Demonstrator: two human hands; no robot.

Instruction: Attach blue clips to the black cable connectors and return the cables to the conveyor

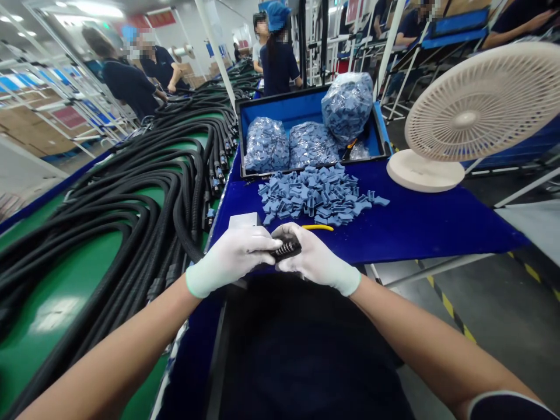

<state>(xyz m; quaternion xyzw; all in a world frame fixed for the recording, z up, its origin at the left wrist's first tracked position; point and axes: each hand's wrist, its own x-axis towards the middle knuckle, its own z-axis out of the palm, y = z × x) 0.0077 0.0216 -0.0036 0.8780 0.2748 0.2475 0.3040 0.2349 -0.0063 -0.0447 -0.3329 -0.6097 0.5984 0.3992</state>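
Observation:
Both hands wear white gloves and meet over the near edge of the blue table (pixel 420 230). Between them is a small dark part with a metal coil spring (pixel 285 249) on its near side. My left hand (pixel 238 254) pinches its left end with thumb and fingers. My right hand (pixel 308 254) is closed around its right end, so much of the part is hidden. Just beyond my hands lies a heap of small blue-grey plastic pieces (pixel 312 195). A yellow tool handle (pixel 318 227) pokes out behind my right hand, and a pale box (pixel 244 220) stands behind my left.
A blue bin (pixel 301 108) at the table's back holds bags of blue-grey pieces (pixel 347 108). On the right stands a beige fan (pixel 470 119). Black corrugated hoses (pixel 166 192) cover a green conveyor (pixel 100 256) at left. Several people work farther off.

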